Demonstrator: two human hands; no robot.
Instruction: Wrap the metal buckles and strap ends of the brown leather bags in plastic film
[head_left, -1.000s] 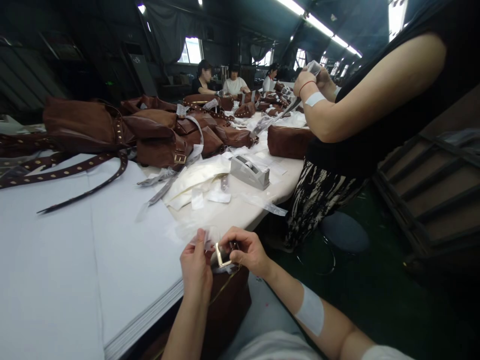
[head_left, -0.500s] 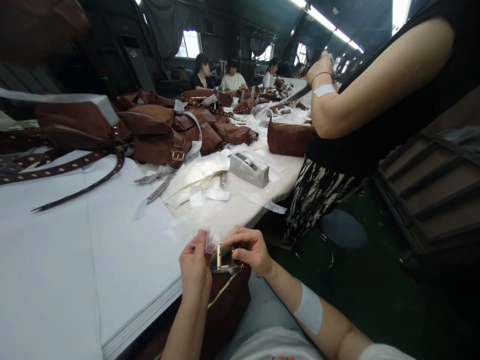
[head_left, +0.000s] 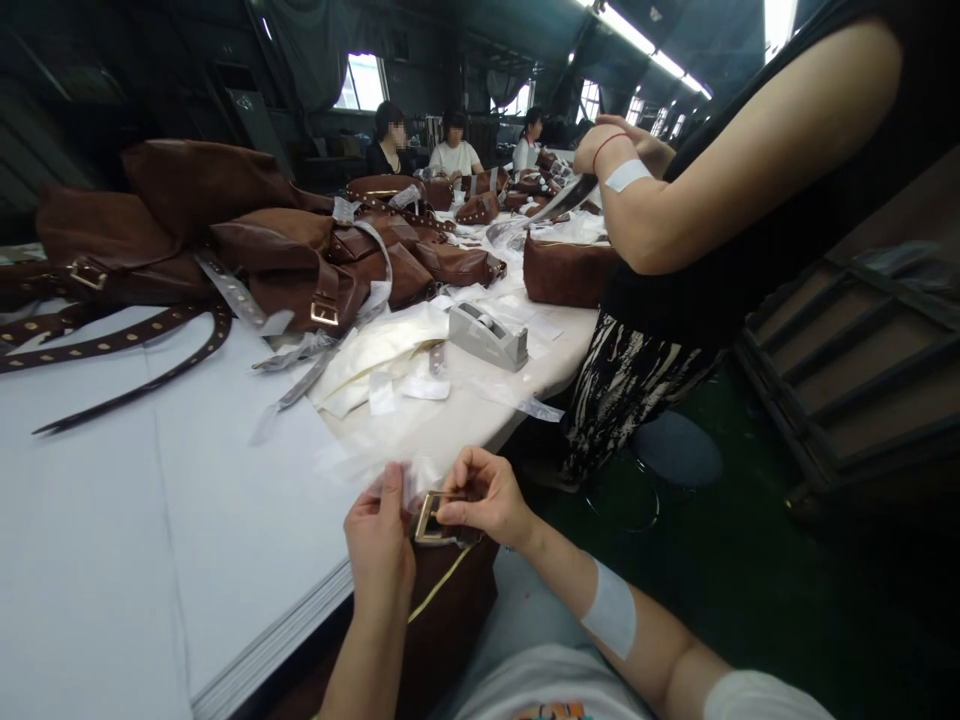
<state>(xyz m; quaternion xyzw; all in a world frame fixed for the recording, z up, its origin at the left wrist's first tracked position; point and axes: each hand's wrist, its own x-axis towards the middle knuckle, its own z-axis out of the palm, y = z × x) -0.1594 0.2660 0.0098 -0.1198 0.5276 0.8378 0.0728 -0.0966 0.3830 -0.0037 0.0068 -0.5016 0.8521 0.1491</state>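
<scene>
A gold rectangular buckle (head_left: pixel 430 519) shows between my hands at the table's near edge. It belongs to a brown leather bag (head_left: pixel 450 600) that sits below, against my lap. My right hand (head_left: pixel 484 495) pinches the buckle's right side with curled fingers. My left hand (head_left: pixel 379 545) is closed on a clear plastic film (head_left: pixel 405 478) beside the buckle.
A white table (head_left: pixel 112 520) carries several brown bags (head_left: pixel 300 260) with studded straps (head_left: pixel 112 345), loose film and paper pieces (head_left: pixel 390 370) and a grey tape dispenser (head_left: pixel 487 337). A standing person in black (head_left: pixel 720 230) works close on the right beside a stool (head_left: pixel 675 450). Other seated people work at the far end.
The buckle has turned between my fingers from upright to flatter. More brown bags have been added to the pile at the left. The neighbour's raised hands shifted left.
</scene>
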